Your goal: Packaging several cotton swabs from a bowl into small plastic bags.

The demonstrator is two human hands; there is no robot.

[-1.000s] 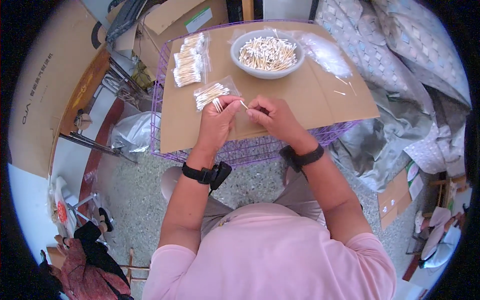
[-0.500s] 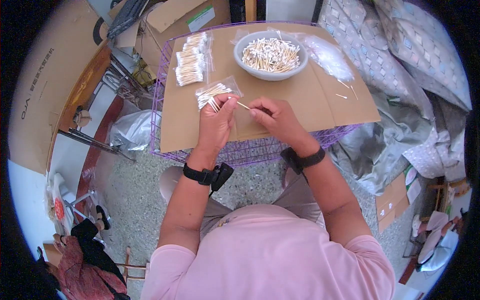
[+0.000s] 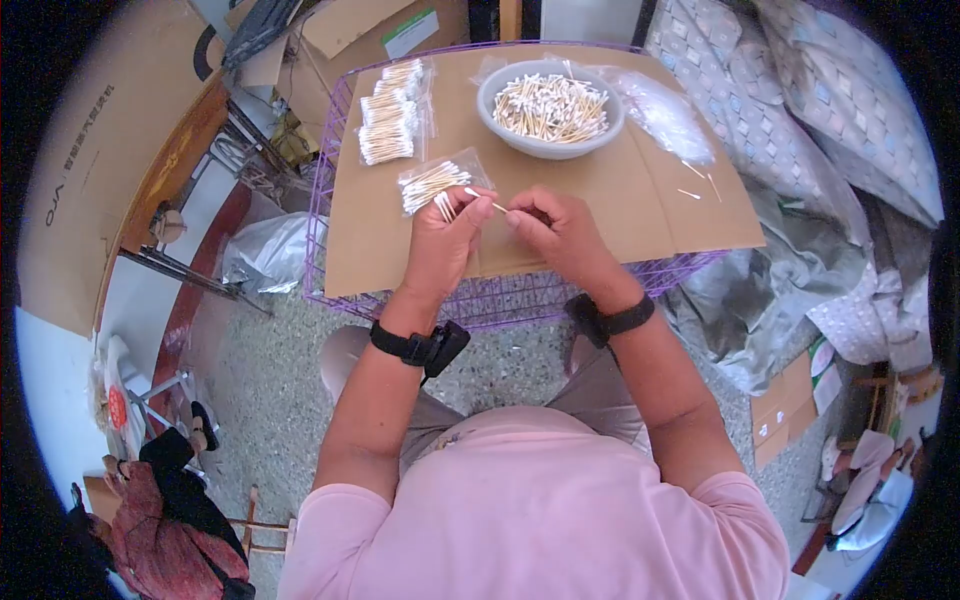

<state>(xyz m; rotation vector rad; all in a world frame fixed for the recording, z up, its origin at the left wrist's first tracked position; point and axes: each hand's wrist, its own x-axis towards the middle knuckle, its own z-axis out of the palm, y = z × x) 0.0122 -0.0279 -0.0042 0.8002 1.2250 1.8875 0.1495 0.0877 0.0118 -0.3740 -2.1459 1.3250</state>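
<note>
My left hand (image 3: 443, 245) is closed around several cotton swabs (image 3: 445, 207), whose white tips stick out beyond the fingers. A single cotton swab (image 3: 497, 207) spans the gap between my hands, its far white tip at the left fingertips. My right hand (image 3: 562, 235) pinches the other end of that swab. Just beyond my left fingers lies a clear plastic bag (image 3: 478, 172) with a bunch of swabs. Filled bags of swabs (image 3: 388, 115) lie in an overlapping row farther back on the left. A grey bowl (image 3: 550, 150) heaped with loose swabs stands beyond my right hand.
A cardboard sheet (image 3: 620, 220) covers a purple wire crate (image 3: 500, 300). Clear empty bags (image 3: 660, 115) lie right of the bowl, near a few stray swabs (image 3: 690, 194). Draped patterned cloth (image 3: 830, 130) hangs at right. Cardboard boxes (image 3: 350, 30) stand behind; people sit at both lower sides.
The view has shifted slightly. The single swab has turned a little between my fingertips, and its white far tip now shows beyond my left thumb. Both hands stay at the cardboard's near edge.
</note>
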